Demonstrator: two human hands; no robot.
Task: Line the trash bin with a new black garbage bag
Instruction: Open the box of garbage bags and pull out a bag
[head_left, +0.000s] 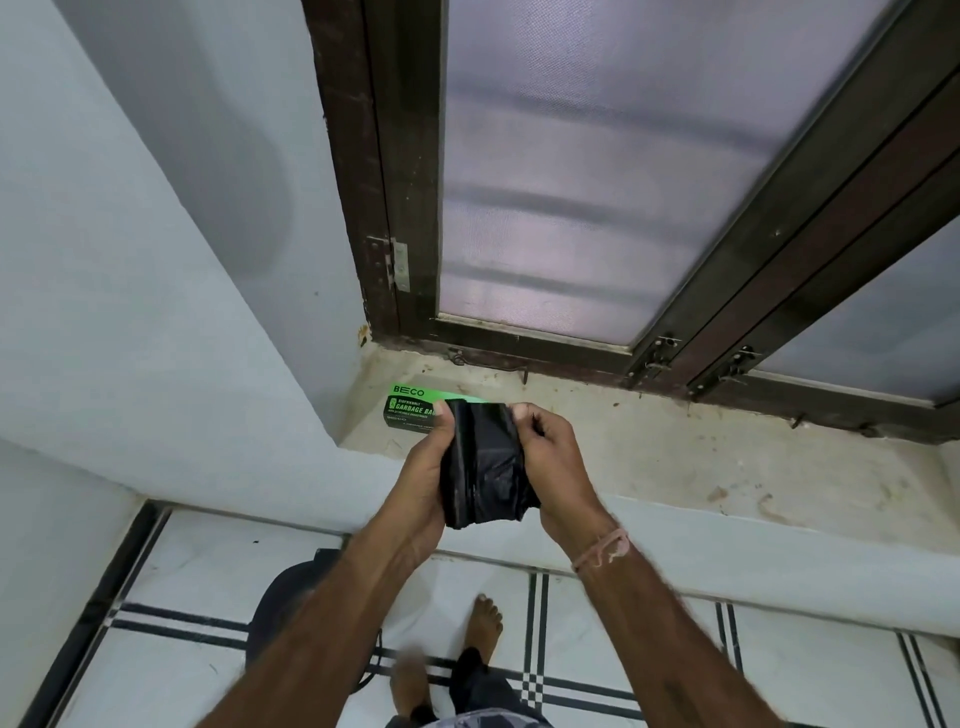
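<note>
A folded black garbage bag (485, 465) hangs between my two hands above the window sill. My left hand (423, 467) grips its left side with the thumb pressed near the top edge. My right hand (553, 462) pinches the top right edge and holds the right side. Behind the bag, a green and black garbage bag box (410, 408) lies on the sill, partly hidden by my left hand. On the floor below my left forearm stands the dark round trash bin (288, 603), mostly covered by the arm.
The stained window sill (675, 457) runs to the right under a dark wooden window frame (395, 208) with frosted panes. A pale wall (156, 260) closes the left side. My bare feet (480, 631) stand on white tiles with black stripes.
</note>
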